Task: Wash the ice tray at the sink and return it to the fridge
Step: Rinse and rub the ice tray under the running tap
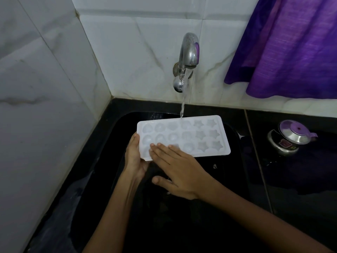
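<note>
**Ice tray under running tap — wash in progress**

Right hand: flat, fingers straight, laid across the near-left cells of the tray, thumb spread below the rim. Pressing or rubbing, not gripping.

Left hand: curled round the tray's left short end from beneath, thumb up against the edge; carries the tray.

Ice tray: white, three rows of moulded cells, rounded shapes to the left and stars to the right. Held over the black sink, cells facing up. Long axis runs left to right, roughly parallel to the back wall, right end slightly nearer the viewer. The far long edge sits under the water stream.

Tap: wall-mounted, open and flowing.

Beyond: steel lidded pot on the counter to the right; purple cloth hanging above.

Status, judged: rinsing stage under way. Remaining: finish the wash, shut the tap, drain, carry to the fridge, which is not in view.
</note>
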Tool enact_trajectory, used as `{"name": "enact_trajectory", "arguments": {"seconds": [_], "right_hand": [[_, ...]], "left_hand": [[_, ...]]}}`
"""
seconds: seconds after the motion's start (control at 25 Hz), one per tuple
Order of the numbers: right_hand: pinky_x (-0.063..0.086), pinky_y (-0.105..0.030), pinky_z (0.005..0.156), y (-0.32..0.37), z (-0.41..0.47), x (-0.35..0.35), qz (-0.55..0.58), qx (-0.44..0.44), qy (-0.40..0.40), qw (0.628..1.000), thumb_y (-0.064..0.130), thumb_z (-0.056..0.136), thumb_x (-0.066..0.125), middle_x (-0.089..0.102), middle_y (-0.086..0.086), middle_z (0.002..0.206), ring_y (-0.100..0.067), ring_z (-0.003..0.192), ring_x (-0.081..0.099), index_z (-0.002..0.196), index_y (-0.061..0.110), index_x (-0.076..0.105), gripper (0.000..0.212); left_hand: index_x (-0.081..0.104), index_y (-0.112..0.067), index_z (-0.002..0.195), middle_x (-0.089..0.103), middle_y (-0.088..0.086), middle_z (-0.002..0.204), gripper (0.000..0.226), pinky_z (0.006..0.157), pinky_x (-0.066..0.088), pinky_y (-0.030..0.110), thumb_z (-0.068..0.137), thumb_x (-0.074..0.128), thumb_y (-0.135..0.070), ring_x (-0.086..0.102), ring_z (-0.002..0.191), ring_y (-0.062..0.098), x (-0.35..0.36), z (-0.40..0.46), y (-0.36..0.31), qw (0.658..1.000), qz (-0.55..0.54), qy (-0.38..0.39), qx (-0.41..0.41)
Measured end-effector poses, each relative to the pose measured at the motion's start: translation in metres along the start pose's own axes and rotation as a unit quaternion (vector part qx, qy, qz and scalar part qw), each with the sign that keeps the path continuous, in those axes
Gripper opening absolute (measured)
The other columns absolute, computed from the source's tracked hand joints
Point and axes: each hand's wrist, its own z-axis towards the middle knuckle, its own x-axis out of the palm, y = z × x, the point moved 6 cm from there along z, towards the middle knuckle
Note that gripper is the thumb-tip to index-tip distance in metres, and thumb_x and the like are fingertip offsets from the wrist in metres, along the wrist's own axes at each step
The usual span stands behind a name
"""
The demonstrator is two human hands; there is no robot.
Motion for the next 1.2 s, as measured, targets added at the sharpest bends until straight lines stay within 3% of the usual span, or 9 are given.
{"name": "enact_trajectory", "arguments": {"seconds": [0.12, 0.24, 0.44, 0.56, 0.8, 0.92, 1.04, 1.12, 1.2], "right_hand": [[-0.011, -0.028, 0.116, -0.027, -0.012, -0.006, -0.017, 0.084, -0.014, 0.996, 0.066, 0.086, 0.0, 0.001, -0.002, 0.159, -0.011, 0.145, -0.006, 0.151, 0.015, 0.006, 0.083], [-0.011, -0.033, 0.117, -0.038, 0.001, -0.007, -0.015, 0.143, -0.029, 0.989, 0.069, 0.078, -0.012, 0.0, -0.005, 0.159, -0.016, 0.146, -0.006, 0.151, 0.011, 0.005, 0.094], [-0.004, -0.032, 0.119, 0.003, 0.01, 0.008, -0.025, 0.027, -0.02, 0.999, 0.059, 0.091, 0.003, 0.016, -0.01, 0.157, -0.019, 0.146, 0.009, 0.148, 0.007, 0.02, 0.079], [-0.003, -0.028, 0.116, 0.003, -0.019, 0.013, -0.019, 0.003, 0.0, 1.0, 0.056, 0.096, 0.006, 0.016, -0.006, 0.157, -0.015, 0.146, 0.009, 0.148, 0.009, 0.021, 0.072], [-0.015, -0.031, 0.116, -0.062, -0.072, -0.004, -0.037, 0.211, -0.044, 0.976, 0.065, 0.082, -0.02, -0.015, 0.002, 0.154, -0.014, 0.144, -0.016, 0.146, 0.016, -0.011, 0.081], [-0.009, -0.025, 0.114, -0.076, -0.081, -0.01, 0.076, 0.309, -0.109, 0.942, 0.06, 0.091, -0.002, -0.019, 0.0, 0.155, -0.01, 0.142, -0.018, 0.146, 0.012, -0.013, 0.074], [0.018, -0.023, 0.108, -0.094, -0.09, -0.004, 0.303, 0.35, -0.152, 0.873, 0.037, 0.102, 0.023, 0.018, 0.01, 0.148, -0.006, 0.134, 0.019, 0.149, 0.014, 0.013, 0.054], [0.035, -0.024, 0.092, -0.106, -0.096, -0.003, 0.374, 0.344, -0.203, 0.837, 0.028, 0.1, 0.034, 0.053, 0.002, 0.121, -0.011, 0.113, 0.045, 0.124, 0.023, 0.05, 0.029], [0.045, -0.02, 0.079, -0.11, -0.103, -0.004, 0.41, 0.345, -0.242, 0.809, 0.011, 0.097, 0.043, 0.065, -0.003, 0.102, -0.012, 0.095, 0.058, 0.112, 0.013, 0.061, 0.024]], "left_hand": [[0.062, -0.015, 0.103, 0.074, 0.005, 0.088, 0.028, 0.057, 0.058, 0.031, 0.099, 0.039, -0.03, 0.072, 0.075, 0.019, 0.0, -0.007, -0.004, 1.0, 0.002, 0.01, 0.023], [0.063, -0.015, 0.103, 0.074, 0.005, 0.089, 0.028, 0.058, 0.059, 0.033, 0.098, 0.041, -0.031, 0.071, 0.075, 0.021, 0.005, -0.016, 0.001, 1.0, 0.012, 0.021, 0.017], [0.058, -0.005, 0.122, 0.066, 0.018, 0.117, 0.043, 0.088, 0.054, 0.042, 0.097, 0.044, -0.036, 0.065, 0.102, 0.03, -0.002, -0.021, 0.012, 1.0, 0.013, -0.01, -0.018], [0.057, -0.006, 0.124, 0.065, 0.019, 0.117, 0.044, 0.081, 0.056, 0.042, 0.097, 0.042, -0.038, 0.065, 0.102, 0.031, -0.014, -0.02, 0.014, 1.0, 0.0, -0.012, -0.025], [0.057, -0.019, 0.118, 0.071, 0.004, 0.103, 0.031, 0.058, 0.059, 0.035, 0.099, 0.038, -0.034, 0.071, 0.083, 0.02, -0.028, -0.033, 0.004, 0.999, 0.022, -0.001, 0.033], [0.057, -0.019, 0.121, 0.07, 0.005, 0.108, 0.032, 0.062, 0.06, 0.038, 0.1, 0.037, -0.035, 0.07, 0.086, 0.022, -0.026, -0.039, 0.004, 0.999, 0.027, -0.001, 0.033], [0.054, -0.021, 0.12, 0.068, 0.005, 0.11, 0.03, 0.069, 0.058, 0.042, 0.101, 0.035, -0.035, 0.068, 0.091, 0.024, -0.027, -0.047, 0.002, 0.998, 0.044, 0.001, 0.033], [0.049, -0.021, 0.12, 0.067, 0.004, 0.11, 0.027, 0.07, 0.058, 0.043, 0.101, 0.035, -0.033, 0.067, 0.093, 0.024, -0.031, -0.048, 0.001, 0.995, 0.09, 0.014, 0.04], [0.045, -0.016, 0.127, 0.065, 0.006, 0.116, 0.033, 0.073, 0.058, 0.044, 0.102, 0.033, -0.034, 0.066, 0.099, 0.028, -0.038, -0.047, 0.005, 0.99, 0.139, 0.023, 0.024]]}}
